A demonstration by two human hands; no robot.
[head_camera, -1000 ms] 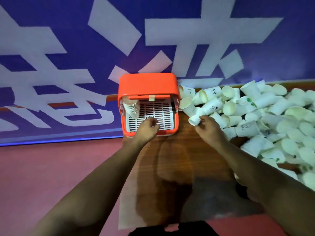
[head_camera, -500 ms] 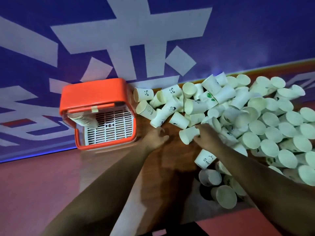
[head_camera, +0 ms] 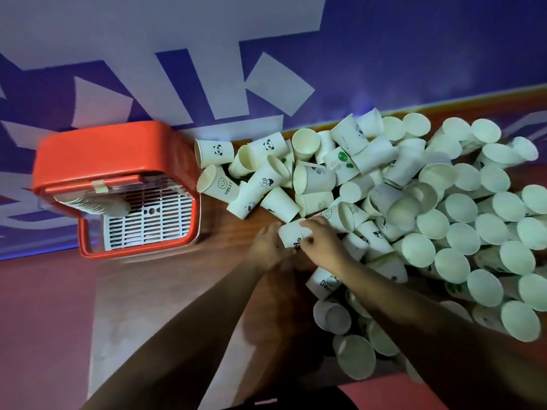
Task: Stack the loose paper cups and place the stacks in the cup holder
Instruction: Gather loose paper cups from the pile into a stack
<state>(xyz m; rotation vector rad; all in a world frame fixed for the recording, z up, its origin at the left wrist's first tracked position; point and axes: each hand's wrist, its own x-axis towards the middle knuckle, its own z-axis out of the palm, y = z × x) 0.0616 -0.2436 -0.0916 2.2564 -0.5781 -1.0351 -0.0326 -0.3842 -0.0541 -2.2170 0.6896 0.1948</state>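
Now | left hand (head_camera: 265, 247), right hand (head_camera: 322, 242) grip one cup (head_camera: 292, 233) | cup holder (head_camera: 118, 152): one stack (head_camera: 97, 204), apparently tilted

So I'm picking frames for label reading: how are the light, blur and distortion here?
Head view: dim, with a bluish cast. Motion blur smears the cup holder and the stack inside it; the print on the cup that the left hand and right hand grip is partly readable. Wide-angle bending curves the table edge, and the forearms cast soft shadows on it.
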